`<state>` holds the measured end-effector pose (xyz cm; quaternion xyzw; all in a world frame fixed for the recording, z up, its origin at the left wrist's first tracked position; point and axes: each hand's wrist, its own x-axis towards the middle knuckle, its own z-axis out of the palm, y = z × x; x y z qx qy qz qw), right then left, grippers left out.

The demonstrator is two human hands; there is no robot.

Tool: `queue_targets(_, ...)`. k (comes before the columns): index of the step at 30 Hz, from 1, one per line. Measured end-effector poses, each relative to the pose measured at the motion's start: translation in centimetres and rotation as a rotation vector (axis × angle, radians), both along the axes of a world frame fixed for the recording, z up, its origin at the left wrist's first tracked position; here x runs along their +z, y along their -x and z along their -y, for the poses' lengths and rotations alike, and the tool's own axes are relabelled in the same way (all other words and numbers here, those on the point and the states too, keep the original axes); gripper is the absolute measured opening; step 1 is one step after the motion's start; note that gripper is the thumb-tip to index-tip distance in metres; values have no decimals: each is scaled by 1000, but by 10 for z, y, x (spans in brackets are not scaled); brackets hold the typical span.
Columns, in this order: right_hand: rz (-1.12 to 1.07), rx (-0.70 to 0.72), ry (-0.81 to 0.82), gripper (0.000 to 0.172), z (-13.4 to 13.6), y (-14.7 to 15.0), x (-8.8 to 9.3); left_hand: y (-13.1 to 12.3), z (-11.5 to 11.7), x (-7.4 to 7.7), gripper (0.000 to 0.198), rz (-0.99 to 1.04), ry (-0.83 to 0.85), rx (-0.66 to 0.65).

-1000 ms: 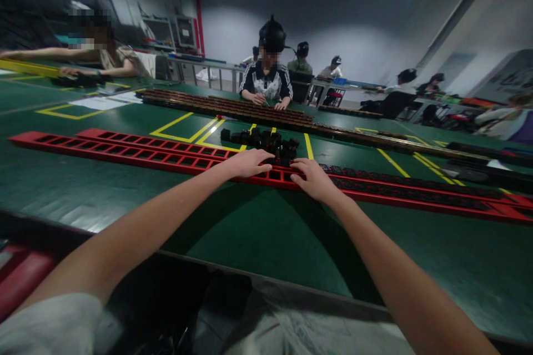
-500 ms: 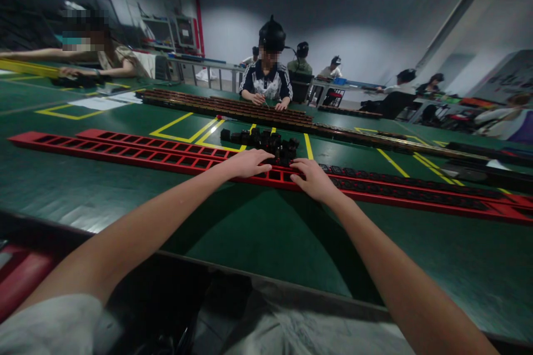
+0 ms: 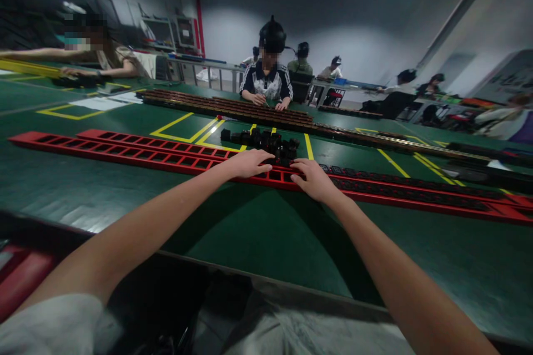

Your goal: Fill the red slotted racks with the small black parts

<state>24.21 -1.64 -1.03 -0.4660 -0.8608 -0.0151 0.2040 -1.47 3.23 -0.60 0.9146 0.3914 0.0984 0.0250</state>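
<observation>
Two long red slotted frames (image 3: 137, 159) lie side by side across the green table in front of me. Their left slots look bare, while small black pieces (image 3: 391, 188) fill the right stretch. My left hand (image 3: 251, 164) rests over the near frame, fingers stretched forward and thumb apart. A short gap to the right, my right hand (image 3: 314, 178) lies on the frames with its thumb and fingers spread. Just beyond my fingertips is a loose pile of black parts (image 3: 264, 141). Neither hand visibly holds a piece, though the left fingertips partly blend with the pile.
Long brown strips (image 3: 225, 108) run across the table farther back, where a person (image 3: 266, 80) works opposite me. Another person at the left reaches along a yellow bar (image 3: 29, 67). White papers (image 3: 106, 101) and yellow tape lines mark the table (image 3: 266, 227).
</observation>
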Motion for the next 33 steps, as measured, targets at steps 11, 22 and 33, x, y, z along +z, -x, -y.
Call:
queue_targets(11, 5, 1, 2, 33, 1, 0, 1, 1, 2, 1, 56, -3, -8, 4)
queue_targets(22, 5, -4, 2, 33, 2, 0, 2, 0, 2, 4, 56, 16, 14, -12)
queue_targets(33, 0, -11, 0, 32, 1, 1, 1, 0, 2, 2, 57, 12, 12, 0)
